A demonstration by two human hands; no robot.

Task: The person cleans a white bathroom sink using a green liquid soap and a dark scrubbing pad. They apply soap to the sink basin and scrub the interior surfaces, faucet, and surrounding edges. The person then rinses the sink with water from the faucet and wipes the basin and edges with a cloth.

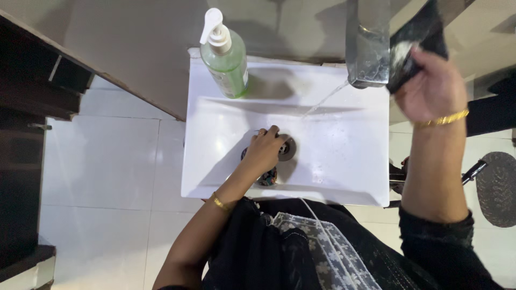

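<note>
My left hand (264, 152) reaches down into the white wash basin (333, 161), fingers bent beside the metal drain (287, 148); a small dark patterned thing (268, 177) shows under the wrist. My right hand (432, 88) is raised at the upper right, closed on a dark cloth (422, 37) with white foam on it, pressed against the tall metal tap (368, 43). A thin stream of water (325, 99) falls from the tap into the basin. Gold bangles sit on both wrists.
A green soap pump bottle (226, 56) stands on the basin's back left corner. White floor tiles (102, 172) lie to the left, with a dark cabinet (27, 107) at the far left. A round grey mat (499, 188) lies on the floor at the right.
</note>
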